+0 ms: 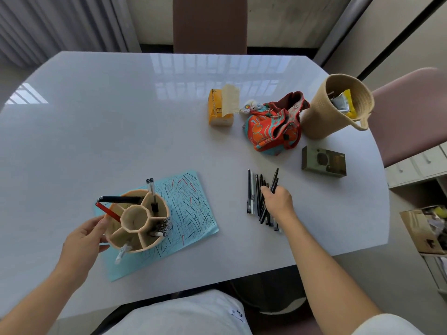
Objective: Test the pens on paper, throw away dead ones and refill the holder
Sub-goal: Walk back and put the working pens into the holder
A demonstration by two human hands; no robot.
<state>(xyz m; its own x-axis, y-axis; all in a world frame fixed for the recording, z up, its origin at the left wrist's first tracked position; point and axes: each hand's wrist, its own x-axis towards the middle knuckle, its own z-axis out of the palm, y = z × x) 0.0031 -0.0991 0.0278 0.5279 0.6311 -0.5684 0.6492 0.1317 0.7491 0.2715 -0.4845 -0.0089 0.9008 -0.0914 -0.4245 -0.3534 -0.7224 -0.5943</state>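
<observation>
Left hand (83, 240) grips the tan holder (135, 223), which sits on the scribbled blue paper (193, 213). Right hand (278, 201) curls around black pens (256, 194) from the loose row on the tabletop (121, 117). Risk: grabbing several together may scatter the rest or drop one.

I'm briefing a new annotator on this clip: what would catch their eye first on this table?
Probably the light-blue paper covered in black and red test scribbles, near the front, with the tan pen holder standing on it, gripped by the left hand. To its right, the right hand picks at a row of black pens. Further back sits a bright orange-and-teal pouch.
</observation>
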